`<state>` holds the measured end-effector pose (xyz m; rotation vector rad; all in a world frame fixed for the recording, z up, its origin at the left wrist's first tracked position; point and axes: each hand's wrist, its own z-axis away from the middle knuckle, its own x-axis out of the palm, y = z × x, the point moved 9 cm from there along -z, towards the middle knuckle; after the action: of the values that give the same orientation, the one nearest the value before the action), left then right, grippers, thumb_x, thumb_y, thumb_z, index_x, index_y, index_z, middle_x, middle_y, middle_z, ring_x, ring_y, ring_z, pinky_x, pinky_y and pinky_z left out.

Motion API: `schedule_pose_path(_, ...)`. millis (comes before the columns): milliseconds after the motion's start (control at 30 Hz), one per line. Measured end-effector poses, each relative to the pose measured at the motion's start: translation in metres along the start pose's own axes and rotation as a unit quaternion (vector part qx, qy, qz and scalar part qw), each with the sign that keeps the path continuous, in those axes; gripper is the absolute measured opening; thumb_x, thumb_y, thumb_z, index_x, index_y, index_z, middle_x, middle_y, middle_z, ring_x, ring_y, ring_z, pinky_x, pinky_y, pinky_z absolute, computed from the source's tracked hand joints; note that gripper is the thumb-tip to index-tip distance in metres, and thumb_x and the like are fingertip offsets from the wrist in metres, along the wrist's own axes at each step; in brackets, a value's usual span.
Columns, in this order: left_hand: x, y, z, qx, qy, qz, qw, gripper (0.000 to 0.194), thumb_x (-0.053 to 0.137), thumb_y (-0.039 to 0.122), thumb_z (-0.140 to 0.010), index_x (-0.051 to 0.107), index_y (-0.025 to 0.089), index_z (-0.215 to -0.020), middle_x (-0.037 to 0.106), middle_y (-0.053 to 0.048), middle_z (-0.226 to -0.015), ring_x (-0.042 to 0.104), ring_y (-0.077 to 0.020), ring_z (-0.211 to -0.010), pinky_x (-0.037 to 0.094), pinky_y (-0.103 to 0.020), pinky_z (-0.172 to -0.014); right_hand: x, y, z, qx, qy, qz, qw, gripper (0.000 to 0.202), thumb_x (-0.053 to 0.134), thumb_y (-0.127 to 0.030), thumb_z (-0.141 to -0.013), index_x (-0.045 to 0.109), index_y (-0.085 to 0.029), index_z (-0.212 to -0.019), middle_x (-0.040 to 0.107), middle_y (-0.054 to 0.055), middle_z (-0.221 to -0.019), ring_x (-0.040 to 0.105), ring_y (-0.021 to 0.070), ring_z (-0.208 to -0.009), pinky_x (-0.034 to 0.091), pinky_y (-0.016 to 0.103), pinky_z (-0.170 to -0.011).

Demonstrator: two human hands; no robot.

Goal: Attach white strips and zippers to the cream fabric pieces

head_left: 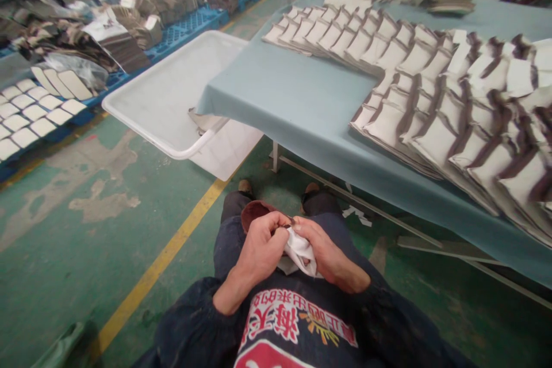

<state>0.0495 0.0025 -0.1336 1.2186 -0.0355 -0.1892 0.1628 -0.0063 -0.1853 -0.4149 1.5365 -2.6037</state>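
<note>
Above my lap, my left hand (262,248) and my right hand (326,250) are close together, both closed on one small brown-and-white fabric piece (302,252). Its reddish-brown curved part (255,213) sticks out beyond my left hand, and its white lining bunches up between the hands. Thumbs and fingertips pinch a dark edge where the hands meet. My fingers cover much of the piece, so its full shape is hidden.
To the front right, a table with a blue-green cover (245,89) carries overlapping rows of white-and-brown fabric pieces (440,115). A white plastic tub (150,86) stands by its left corner. Blue pallets (185,26) with stacked goods line the left. Paper scraps (357,215) lie under the table.
</note>
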Motion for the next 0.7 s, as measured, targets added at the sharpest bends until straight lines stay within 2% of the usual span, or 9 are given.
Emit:
schedule_pose_path(167, -0.009, 0.029, -0.006, 0.078, 0.019, -0.079, 0.994, 0.012, 0.047, 0.019, -0.077, 0.059, 0.018, -0.074, 0.059, 0.001, -0.069, 0.050, -0.0149, -0.066, 0.037, -0.025, -0.061, 0.006, -0.016, -0.011, -0.033, 0.001, -0.034, 0.999, 0.032, 0.059, -0.051, -0.084, 0.047, -0.022, -0.077, 0.042, -0.006, -0.067, 0.038, 0.0108, -0.057, 0.035, 0.021, -0.051)
schedule_pose_path(300, -0.012, 0.059, -0.006, 0.129, 0.007, -0.131, 0.983, 0.015, 0.047, 0.017, -0.080, 0.062, 0.018, -0.078, 0.063, 0.000, -0.072, 0.053, -0.0154, -0.067, 0.038, -0.027, -0.063, 0.005, -0.034, -0.017, -0.049, -0.008, -0.022, 0.999, 0.036, 0.066, -0.055, -0.084, 0.053, -0.021, -0.082, 0.049, -0.005, -0.066, 0.042, 0.0110, -0.055, 0.036, 0.022, -0.051)
schedule_pose_path(367, -0.014, 0.074, -0.007, 0.143, -0.014, -0.132, 0.981, 0.018, 0.046, 0.017, -0.079, 0.064, 0.017, -0.081, 0.065, -0.001, -0.075, 0.055, -0.0159, -0.069, 0.039, -0.027, -0.064, -0.009, -0.051, -0.015, -0.068, 0.003, 0.002, 0.998, 0.038, 0.070, -0.055, -0.083, 0.057, -0.020, -0.089, 0.053, -0.006, -0.065, 0.043, 0.0107, -0.052, 0.036, 0.023, -0.050)
schedule_pose_path(433, -0.016, 0.087, -0.008, 0.151, -0.045, -0.137, 0.978, 0.021, 0.046, 0.017, -0.079, 0.066, 0.017, -0.084, 0.067, -0.002, -0.079, 0.056, -0.0162, -0.071, 0.040, -0.027, -0.064, -0.033, -0.082, -0.007, -0.132, 0.059, 0.059, 0.988, 0.035, 0.066, -0.052, -0.088, 0.060, -0.019, -0.098, 0.061, -0.003, -0.070, 0.050, 0.0122, -0.055, 0.043, 0.025, -0.053)
schedule_pose_path(467, -0.016, 0.093, -0.008, 0.153, -0.064, -0.140, 0.976, 0.022, 0.046, 0.017, -0.079, 0.067, 0.017, -0.085, 0.068, -0.002, -0.081, 0.056, -0.0162, -0.072, 0.040, -0.027, -0.064, -0.043, -0.103, 0.001, -0.183, 0.088, 0.105, 0.974, 0.031, 0.064, -0.048, -0.091, 0.062, -0.019, -0.101, 0.066, 0.000, -0.077, 0.058, 0.0146, -0.062, 0.049, 0.028, -0.060)
schedule_pose_path(533, -0.014, 0.104, -0.008, 0.159, -0.100, -0.147, 0.971, 0.023, 0.047, 0.018, -0.079, 0.069, 0.017, -0.087, 0.068, -0.003, -0.084, 0.057, -0.0161, -0.073, 0.041, -0.027, -0.065, -0.043, -0.143, 0.020, -0.287, 0.090, 0.213, 0.930, 0.023, 0.063, -0.038, -0.092, 0.064, -0.020, -0.107, 0.074, 0.007, -0.096, 0.070, 0.0204, -0.087, 0.056, 0.036, -0.082)
schedule_pose_path(600, -0.010, 0.115, -0.005, 0.174, -0.136, -0.158, 0.962, 0.024, 0.047, 0.018, -0.080, 0.070, 0.016, -0.089, 0.068, -0.004, -0.087, 0.058, -0.0163, -0.075, 0.042, -0.028, -0.066, -0.024, -0.174, 0.039, -0.382, 0.044, 0.307, 0.871, 0.029, 0.065, -0.031, -0.089, 0.064, -0.021, -0.117, 0.075, 0.010, -0.115, 0.069, 0.0241, -0.107, 0.053, 0.042, -0.097)
schedule_pose_path(633, -0.007, 0.120, -0.003, 0.184, -0.149, -0.163, 0.958, 0.024, 0.047, 0.018, -0.081, 0.070, 0.016, -0.089, 0.068, -0.004, -0.088, 0.057, -0.0163, -0.075, 0.042, -0.028, -0.066, -0.013, -0.185, 0.046, -0.421, 0.018, 0.343, 0.840, 0.036, 0.066, -0.030, -0.088, 0.063, -0.020, -0.122, 0.074, 0.011, -0.119, 0.068, 0.0250, -0.111, 0.051, 0.045, -0.102)
schedule_pose_path(700, -0.003, 0.128, 0.002, 0.198, -0.168, -0.171, 0.950, 0.024, 0.047, 0.018, -0.082, 0.070, 0.016, -0.090, 0.068, -0.004, -0.087, 0.056, -0.0161, -0.074, 0.042, -0.028, -0.067, 0.007, -0.196, 0.054, -0.467, -0.028, 0.400, 0.789, 0.038, 0.068, -0.032, -0.087, 0.063, -0.019, -0.122, 0.075, 0.010, -0.114, 0.069, 0.0247, -0.106, 0.044, 0.049, -0.110)
